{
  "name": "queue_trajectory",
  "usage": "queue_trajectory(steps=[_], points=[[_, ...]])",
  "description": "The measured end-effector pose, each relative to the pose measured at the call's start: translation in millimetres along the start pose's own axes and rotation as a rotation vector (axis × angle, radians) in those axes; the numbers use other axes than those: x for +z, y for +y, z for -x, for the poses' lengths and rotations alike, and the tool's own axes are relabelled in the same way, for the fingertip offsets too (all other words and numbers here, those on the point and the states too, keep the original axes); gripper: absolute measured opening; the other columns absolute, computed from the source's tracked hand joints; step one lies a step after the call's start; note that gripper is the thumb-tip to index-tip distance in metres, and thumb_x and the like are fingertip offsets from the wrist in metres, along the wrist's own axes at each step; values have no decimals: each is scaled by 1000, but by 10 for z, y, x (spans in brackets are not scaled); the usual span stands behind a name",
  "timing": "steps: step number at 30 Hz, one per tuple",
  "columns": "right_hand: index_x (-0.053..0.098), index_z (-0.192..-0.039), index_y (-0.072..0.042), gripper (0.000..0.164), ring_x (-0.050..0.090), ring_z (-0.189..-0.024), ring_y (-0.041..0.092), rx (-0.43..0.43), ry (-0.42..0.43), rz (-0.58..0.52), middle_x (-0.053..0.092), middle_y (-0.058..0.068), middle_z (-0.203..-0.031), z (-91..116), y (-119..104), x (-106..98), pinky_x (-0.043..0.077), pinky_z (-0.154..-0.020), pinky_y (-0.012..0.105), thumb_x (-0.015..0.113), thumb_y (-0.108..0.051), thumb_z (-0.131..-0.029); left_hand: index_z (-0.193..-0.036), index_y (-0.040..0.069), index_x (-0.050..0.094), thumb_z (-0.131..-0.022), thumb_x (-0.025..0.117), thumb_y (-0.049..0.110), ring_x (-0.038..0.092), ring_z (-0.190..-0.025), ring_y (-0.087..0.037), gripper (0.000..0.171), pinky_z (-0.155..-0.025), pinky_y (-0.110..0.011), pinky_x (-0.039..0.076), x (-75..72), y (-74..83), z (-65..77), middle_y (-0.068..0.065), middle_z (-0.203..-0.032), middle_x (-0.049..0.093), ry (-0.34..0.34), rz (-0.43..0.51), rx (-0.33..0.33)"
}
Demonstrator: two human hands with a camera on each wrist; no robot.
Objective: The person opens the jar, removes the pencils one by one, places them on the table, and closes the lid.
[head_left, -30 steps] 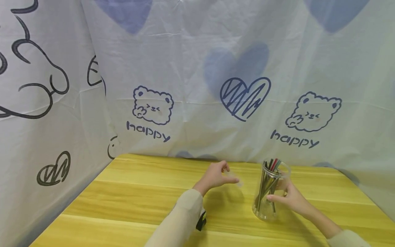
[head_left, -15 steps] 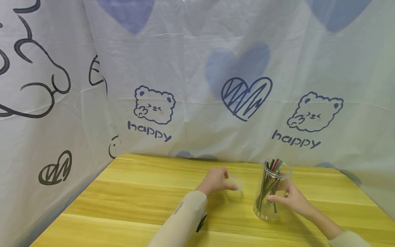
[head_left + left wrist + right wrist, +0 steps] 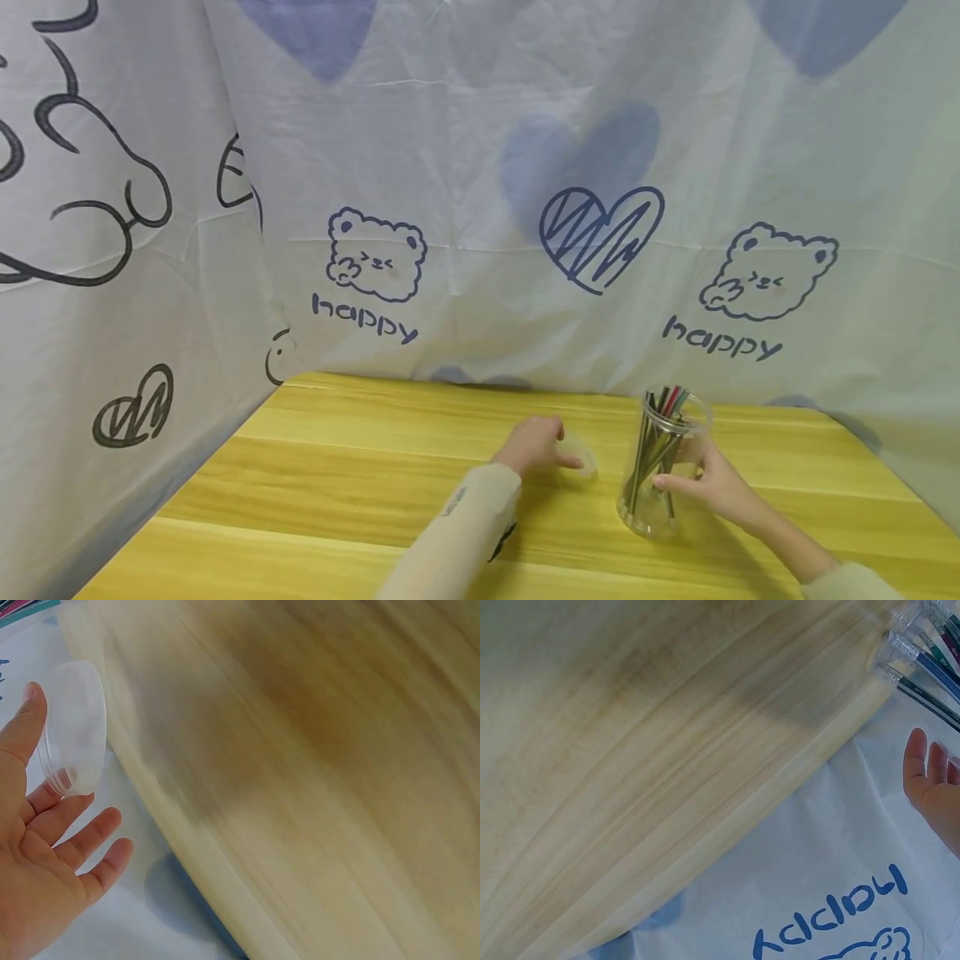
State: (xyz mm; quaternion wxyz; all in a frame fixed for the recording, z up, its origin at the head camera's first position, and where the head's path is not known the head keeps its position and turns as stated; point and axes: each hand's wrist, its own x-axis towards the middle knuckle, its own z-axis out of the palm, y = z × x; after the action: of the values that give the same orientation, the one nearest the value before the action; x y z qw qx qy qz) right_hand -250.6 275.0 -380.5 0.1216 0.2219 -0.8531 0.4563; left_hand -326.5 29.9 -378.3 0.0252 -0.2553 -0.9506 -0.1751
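Observation:
My left hand (image 3: 534,446) holds a round translucent lid (image 3: 583,457) just above the table, left of the jar. In the left wrist view the lid (image 3: 79,727) stands on edge between the thumb and the fingertips, the other fingers spread below it. My right hand (image 3: 723,487) grips a tall clear jar (image 3: 643,523) from its right side, thumb across the front. The jar is upright and its mouth uncovered. Several slim pens (image 3: 663,408), mostly dark with one red, lean inside it. At the right wrist view's edge, pens (image 3: 934,671) show beside the fingers.
The yellow wood-grain table (image 3: 337,483) runs back to a white hanging cloth (image 3: 465,333) printed with bears and hearts. Another cloth side (image 3: 210,333) hangs along the left. A dark strap (image 3: 501,542) shows at the left sleeve.
My left hand has come down and slightly right, bringing the lid closer to the table. The right hand and the jar stay almost in place.

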Motion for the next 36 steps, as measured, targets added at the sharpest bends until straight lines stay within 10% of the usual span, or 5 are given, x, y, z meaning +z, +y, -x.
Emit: queue_trajectory(steps=[36], points=[[31,-127,5,65,48,-95,7,-9,-10,3,53,18,-107,12,7,6,40,-79,58,69,-8,-76,-109,9,57,-82,58,43,56,-98,-20,44,-82,-30,46,157,203,-11,-4,-104,60,-128,-67,-76]])
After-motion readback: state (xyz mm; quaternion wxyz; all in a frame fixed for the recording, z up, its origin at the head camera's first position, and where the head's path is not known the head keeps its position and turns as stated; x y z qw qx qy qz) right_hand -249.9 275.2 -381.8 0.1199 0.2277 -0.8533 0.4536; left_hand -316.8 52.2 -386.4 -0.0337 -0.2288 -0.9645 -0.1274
